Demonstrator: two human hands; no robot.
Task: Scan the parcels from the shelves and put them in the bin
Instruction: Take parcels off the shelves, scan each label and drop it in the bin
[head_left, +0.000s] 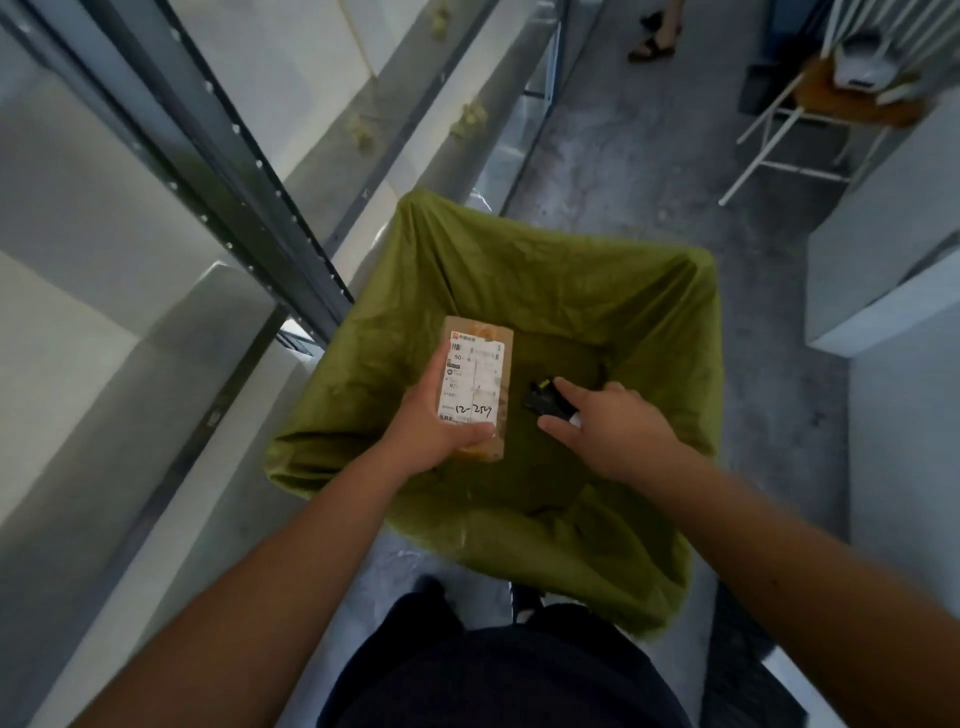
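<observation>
While the left hand (434, 431) grips a small brown cardboard parcel (478, 387) with its white shipping label facing up, the right hand (613, 431) holds a small black handheld scanner (545, 402) just beside it, fingers curled round the device. Both hover over the bin lined with an olive-green plastic bag (649, 312), which looks empty as far as I can see. Grey metal shelves (249, 208) stand to the left. Scanning seems under way; dropping the parcel in remains.

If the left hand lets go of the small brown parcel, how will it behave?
The parcel looks stiff and light: the left hand holds it flat alone. Its flat sides probably will not roll. It should drop into the green-lined bin below.
</observation>
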